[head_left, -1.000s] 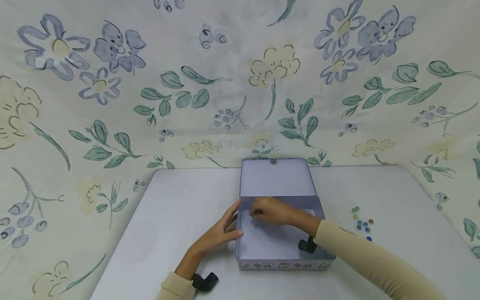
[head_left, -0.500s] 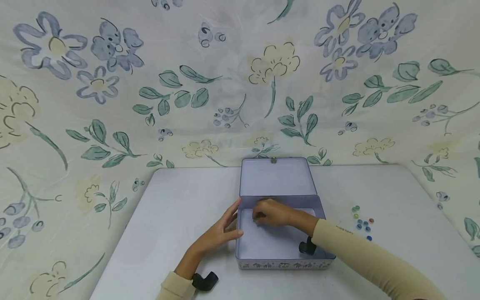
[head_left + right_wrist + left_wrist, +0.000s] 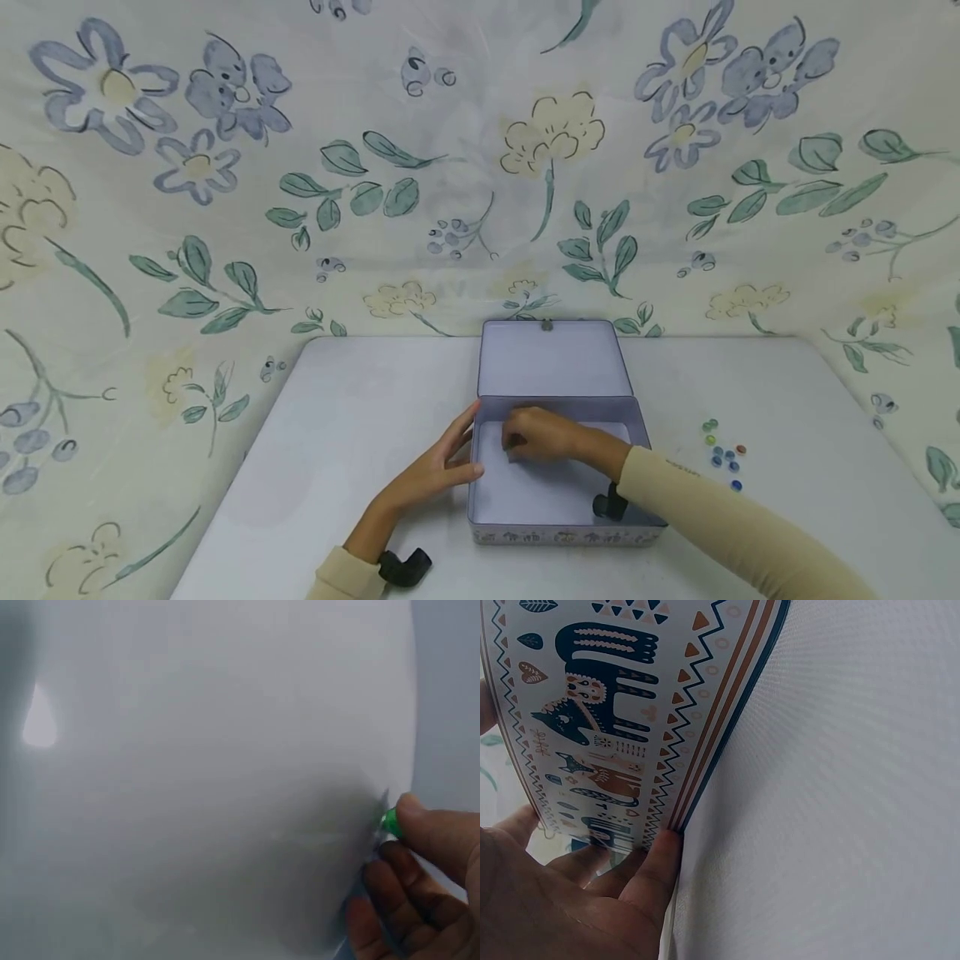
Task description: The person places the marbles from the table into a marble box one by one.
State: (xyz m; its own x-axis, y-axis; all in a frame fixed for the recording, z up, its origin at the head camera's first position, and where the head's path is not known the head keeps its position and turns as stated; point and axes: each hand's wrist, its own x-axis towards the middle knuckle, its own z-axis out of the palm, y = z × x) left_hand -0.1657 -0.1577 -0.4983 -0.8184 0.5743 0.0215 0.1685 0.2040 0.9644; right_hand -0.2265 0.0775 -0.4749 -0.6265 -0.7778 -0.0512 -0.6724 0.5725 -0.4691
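An open tin box with a patterned outer wall stands on the white table, its lid tilted back. My left hand rests with straight fingers against the box's left wall. My right hand reaches into the box, low over its pale floor. Its thumb and fingers pinch a small green bead.
Several coloured glass beads lie loose on the table to the right of the box. A flowered cloth hangs behind and around the table. Black wrist cameras sit on both forearms.
My right hand has sunk a little lower inside the box, towards its floor, still pinching the bead. The left hand has stayed against the box wall.
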